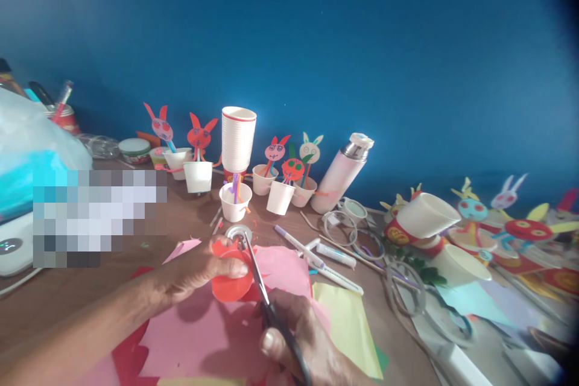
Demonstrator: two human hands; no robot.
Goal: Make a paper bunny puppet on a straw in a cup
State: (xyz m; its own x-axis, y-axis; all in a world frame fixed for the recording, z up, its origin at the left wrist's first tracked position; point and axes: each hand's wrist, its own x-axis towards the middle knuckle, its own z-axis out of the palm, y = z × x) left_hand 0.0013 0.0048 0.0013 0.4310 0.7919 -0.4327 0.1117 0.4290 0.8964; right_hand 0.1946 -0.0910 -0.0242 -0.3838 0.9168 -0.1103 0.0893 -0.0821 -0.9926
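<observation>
My left hand pinches a red paper piece above sheets of pink paper. My right hand is closed round the handles of a pair of scissors, whose blades point up and away along the right edge of the red piece. The blade tips reach a small roll of tape lying just behind. A yellow sheet lies to the right of my right hand.
White paper cups with paper rabbit figures stand along the blue wall beside a tall cup stack and a pink flask. Pens, wire rings and more cup figures crowd the right. A plastic bag sits left.
</observation>
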